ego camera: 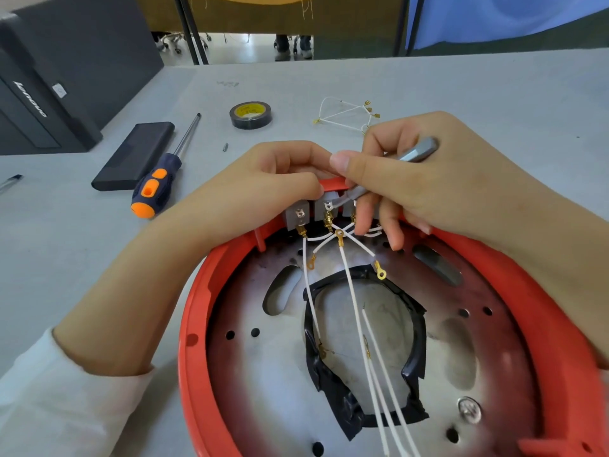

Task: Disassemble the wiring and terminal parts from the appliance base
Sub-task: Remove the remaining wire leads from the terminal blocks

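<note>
Red appliance base (197, 311) lies upside down on the grey table (296, 84), close to the person, its round metal plate (263, 374) facing up with a hole in the middle edged in black tape (333, 387). At the far rim sits a row of grey terminal blocks (298, 216) with brass connectors, and thin white wires (354, 311) run from them across the plate toward the near edge; some end in loose brass ring lugs (380, 273). The left hand (263, 183) curls over the rim, its fingers holding the base by the terminal blocks. The right hand (421, 179) grips a short grey metal tool (417, 150), fingers wrapped round it, the tip pointing down into the middle terminal; its lower fingers reach past the blocks and touch the wires. On the table beyond the hands lies a small bundle of white wires with brass ends (346, 115), well apart from the base, and near it a roll of black tape (250, 114). To the left lie a screwdriver with a blue and orange handle (155, 186), a flat black case (135, 155) just beside it, and a small screw (225, 147). A black computer tower (66, 70) stands at the far left.
</note>
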Demonstrator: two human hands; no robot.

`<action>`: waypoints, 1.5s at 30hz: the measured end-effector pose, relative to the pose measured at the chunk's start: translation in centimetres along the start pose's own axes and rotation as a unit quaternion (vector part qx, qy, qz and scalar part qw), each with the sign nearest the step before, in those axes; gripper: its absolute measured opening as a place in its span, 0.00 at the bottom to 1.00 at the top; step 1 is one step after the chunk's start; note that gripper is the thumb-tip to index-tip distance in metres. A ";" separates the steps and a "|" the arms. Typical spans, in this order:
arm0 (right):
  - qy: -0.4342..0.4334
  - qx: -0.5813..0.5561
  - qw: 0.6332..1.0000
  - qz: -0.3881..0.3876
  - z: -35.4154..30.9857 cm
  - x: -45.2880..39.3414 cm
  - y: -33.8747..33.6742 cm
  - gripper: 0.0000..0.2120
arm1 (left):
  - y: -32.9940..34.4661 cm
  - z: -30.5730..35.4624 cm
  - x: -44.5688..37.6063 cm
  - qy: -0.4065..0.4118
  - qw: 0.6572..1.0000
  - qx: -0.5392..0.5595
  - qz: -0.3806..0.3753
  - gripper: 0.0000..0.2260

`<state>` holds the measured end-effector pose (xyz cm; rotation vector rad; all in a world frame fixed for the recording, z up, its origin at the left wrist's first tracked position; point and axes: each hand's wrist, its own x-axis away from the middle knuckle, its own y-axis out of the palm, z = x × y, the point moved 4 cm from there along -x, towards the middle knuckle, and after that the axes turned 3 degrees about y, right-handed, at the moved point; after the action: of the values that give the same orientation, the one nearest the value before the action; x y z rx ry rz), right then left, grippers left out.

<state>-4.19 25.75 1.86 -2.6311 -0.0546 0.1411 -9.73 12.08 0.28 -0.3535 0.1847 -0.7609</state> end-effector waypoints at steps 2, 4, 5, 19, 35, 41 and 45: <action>-0.007 0.009 1.000 0.004 -0.1 0.1 0.1 0.17 | 0.0 0.1 0.0 0.000 1.000 -0.003 0.003 0.12; -0.009 0.015 1.000 0.014 -0.2 0.1 0.1 0.17 | 0.1 0.0 0.0 0.003 1.000 0.000 0.002 0.11; -0.010 0.017 1.000 0.022 -0.2 0.1 0.1 0.18 | 0.1 0.0 0.0 0.004 1.000 0.004 0.000 0.11; 0.114 0.007 0.993 -0.035 -0.9 -1.5 0.1 0.15 | 0.0 -0.3 -0.3 0.015 0.999 0.037 -0.010 0.13; -0.052 0.193 0.980 -0.008 -1.2 0.0 0.3 0.04 | 0.0 -0.3 -0.1 0.014 0.998 0.053 -0.016 0.12; -0.066 0.184 0.980 0.026 -1.1 0.3 0.5 0.04 | 0.0 -0.3 -0.1 0.020 0.999 0.046 -0.015 0.12; -0.062 0.209 0.976 0.026 -1.1 0.2 0.7 0.03 | 0.0 -0.2 -0.1 0.022 0.999 0.037 -0.013 0.12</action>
<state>-3.88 24.64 2.52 -2.2021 0.0029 0.3015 -9.83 12.06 0.12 -0.2686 0.1931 -0.7992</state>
